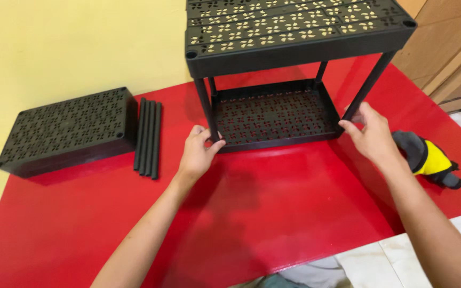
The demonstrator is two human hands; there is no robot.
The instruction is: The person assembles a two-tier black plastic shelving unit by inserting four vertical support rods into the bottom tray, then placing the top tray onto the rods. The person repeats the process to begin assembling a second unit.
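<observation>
A black plastic rack stands on a red mat [273, 213]. Its perforated upper shelf [294, 32] rests on black poles above a lower shelf [273, 114]. My left hand [197, 151] grips the base of the front left pole [205, 104] at the lower shelf's corner. My right hand [370, 134] holds the bottom of the front right pole [368, 85] at the opposite corner.
A stack of black perforated shelf panels [65, 130] lies at the left, with several loose black poles [148, 137] beside it. A grey and yellow glove [428, 157] sits at the right. A yellow wall is behind, and white tile floor [380, 256] lies near me.
</observation>
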